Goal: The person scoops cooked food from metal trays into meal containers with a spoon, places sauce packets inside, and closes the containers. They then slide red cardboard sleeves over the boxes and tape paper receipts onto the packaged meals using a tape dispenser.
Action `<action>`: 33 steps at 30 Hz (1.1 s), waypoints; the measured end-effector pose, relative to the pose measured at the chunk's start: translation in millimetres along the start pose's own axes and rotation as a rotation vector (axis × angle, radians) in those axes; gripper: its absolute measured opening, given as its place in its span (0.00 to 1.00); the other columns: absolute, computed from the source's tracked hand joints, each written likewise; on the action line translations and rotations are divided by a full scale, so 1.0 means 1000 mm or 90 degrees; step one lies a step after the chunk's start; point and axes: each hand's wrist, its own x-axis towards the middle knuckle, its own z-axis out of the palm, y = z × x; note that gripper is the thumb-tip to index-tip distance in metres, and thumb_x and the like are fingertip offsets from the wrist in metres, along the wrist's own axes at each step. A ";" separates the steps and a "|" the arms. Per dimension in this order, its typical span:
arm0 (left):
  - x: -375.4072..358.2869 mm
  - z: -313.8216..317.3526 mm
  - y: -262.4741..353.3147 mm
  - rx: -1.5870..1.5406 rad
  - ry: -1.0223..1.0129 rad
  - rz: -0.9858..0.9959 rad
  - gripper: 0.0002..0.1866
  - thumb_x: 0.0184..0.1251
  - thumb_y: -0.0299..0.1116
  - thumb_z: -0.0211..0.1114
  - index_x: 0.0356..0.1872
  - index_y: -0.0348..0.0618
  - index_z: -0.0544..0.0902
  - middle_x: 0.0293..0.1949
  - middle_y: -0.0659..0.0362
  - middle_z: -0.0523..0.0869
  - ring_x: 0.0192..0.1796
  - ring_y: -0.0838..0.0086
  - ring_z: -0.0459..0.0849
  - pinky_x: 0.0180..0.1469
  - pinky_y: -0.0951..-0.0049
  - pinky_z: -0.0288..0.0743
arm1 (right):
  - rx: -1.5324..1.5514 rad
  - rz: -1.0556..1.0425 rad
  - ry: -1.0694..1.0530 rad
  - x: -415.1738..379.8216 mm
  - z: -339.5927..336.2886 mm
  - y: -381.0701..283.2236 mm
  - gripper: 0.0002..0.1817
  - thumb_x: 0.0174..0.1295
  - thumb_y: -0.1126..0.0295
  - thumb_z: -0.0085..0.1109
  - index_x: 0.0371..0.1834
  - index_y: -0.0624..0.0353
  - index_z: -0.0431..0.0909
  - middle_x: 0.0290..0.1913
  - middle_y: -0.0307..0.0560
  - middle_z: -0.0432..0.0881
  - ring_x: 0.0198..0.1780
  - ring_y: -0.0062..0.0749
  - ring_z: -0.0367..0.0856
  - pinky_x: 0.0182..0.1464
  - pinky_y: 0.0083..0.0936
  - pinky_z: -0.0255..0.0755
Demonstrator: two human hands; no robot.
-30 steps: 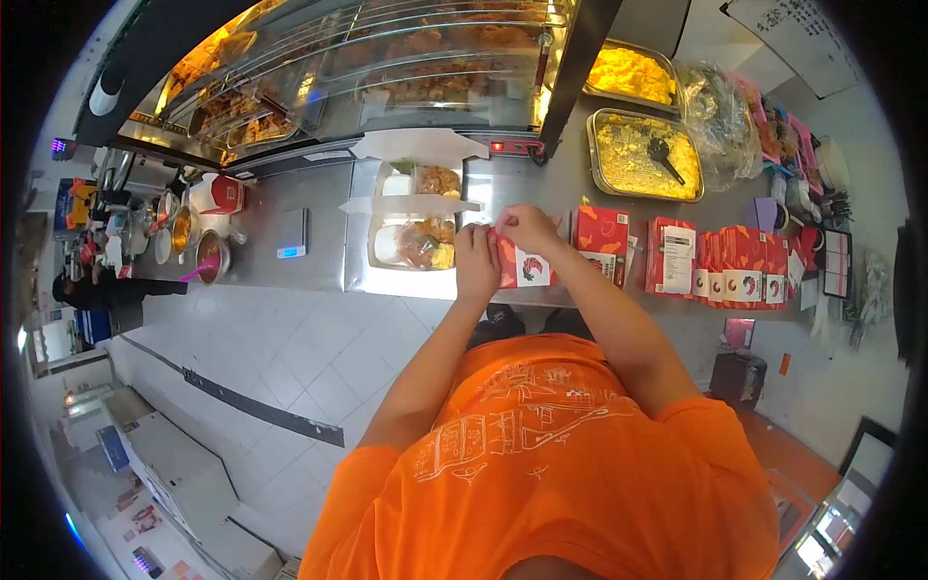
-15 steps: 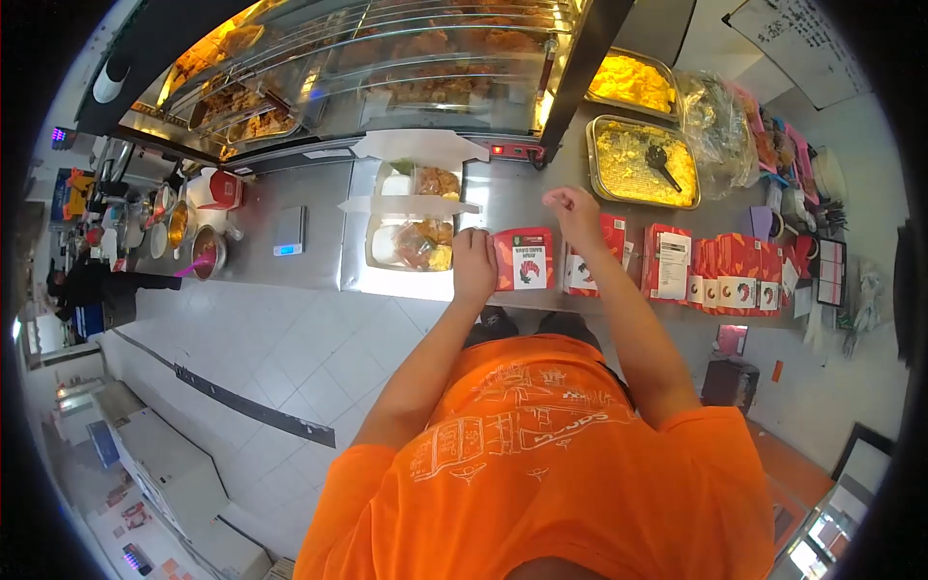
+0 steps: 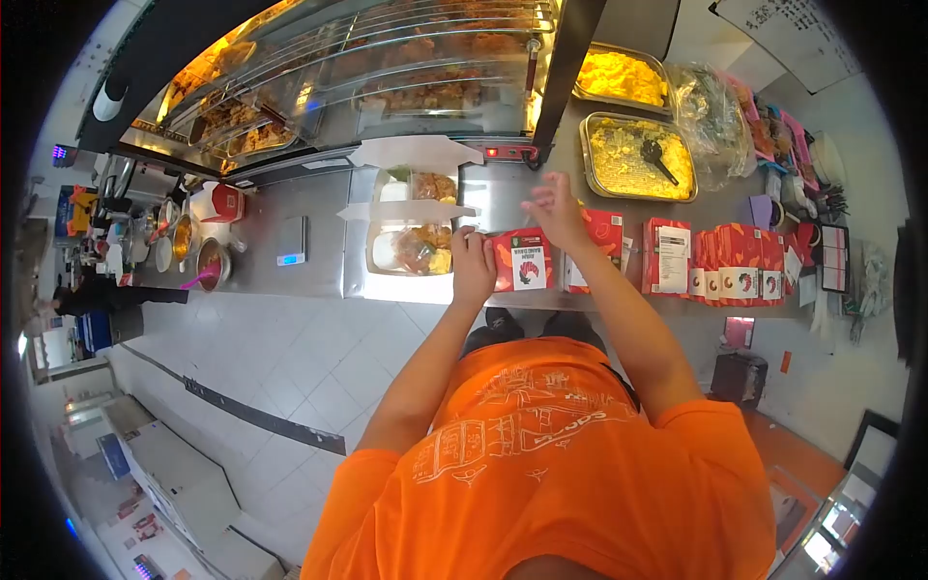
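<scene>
1. On the steel surface [image 3: 319,208], near its front edge: left hand [image 3: 473,268] pressed against the left side of the red carton [image 3: 523,259], fingers curled on its edge and steadying rather than lifting it.
2. Above the carton: right hand [image 3: 556,205] raised clear of it, fingers loosely spread, holding nothing.
3. Just left of the carton: open meal tray [image 3: 413,224] with food in its compartments and a white lid [image 3: 416,151] folded back on the far side. Worth keeping the carton apart from the tray rim, so nothing gets nudged.
4. Right of the carton: second red carton [image 3: 594,246] standing close by, then a row of red cartons [image 3: 720,263] further right. Little room there; best to bring the right hand straight down rather than sweep sideways.
5. Judged from the pose: hold the left hand firm at the carton's side and keep the base flat on the surface, so the light card does not skid.
6. Use fingertips on the top flaps, with gentle pressure; thin card creases easily.
7. Far right: pans of yellow food [image 3: 635,155], a dark spoon in the nearer one. Keep the forearm low and clear of them.
</scene>
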 end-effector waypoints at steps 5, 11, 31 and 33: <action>0.001 0.002 -0.004 -0.010 0.001 -0.006 0.08 0.72 0.28 0.57 0.41 0.32 0.76 0.52 0.37 0.74 0.54 0.42 0.75 0.58 0.50 0.70 | -0.248 -0.218 -0.052 -0.044 0.002 0.009 0.14 0.61 0.64 0.66 0.40 0.62 0.75 0.39 0.50 0.81 0.44 0.52 0.80 0.50 0.44 0.74; -0.005 -0.004 0.000 -0.034 -0.011 0.013 0.09 0.74 0.29 0.54 0.42 0.32 0.75 0.51 0.38 0.73 0.54 0.43 0.74 0.58 0.52 0.70 | -0.290 -0.372 0.109 -0.067 0.012 0.013 0.11 0.63 0.67 0.62 0.37 0.64 0.76 0.42 0.53 0.77 0.49 0.50 0.75 0.54 0.47 0.66; 0.000 0.005 -0.009 -0.061 -0.074 -0.015 0.07 0.72 0.29 0.53 0.38 0.35 0.74 0.38 0.43 0.75 0.44 0.45 0.74 0.49 0.49 0.68 | -0.221 -0.067 -0.749 0.059 0.017 0.062 0.09 0.57 0.69 0.57 0.33 0.61 0.86 0.29 0.48 0.87 0.31 0.31 0.82 0.38 0.33 0.76; 0.000 0.005 -0.008 -0.056 -0.071 -0.016 0.07 0.72 0.29 0.53 0.39 0.34 0.74 0.39 0.43 0.75 0.45 0.45 0.74 0.50 0.49 0.68 | -0.343 -0.146 -0.859 0.065 0.028 0.064 0.09 0.57 0.70 0.57 0.34 0.61 0.85 0.30 0.47 0.87 0.29 0.30 0.78 0.36 0.32 0.74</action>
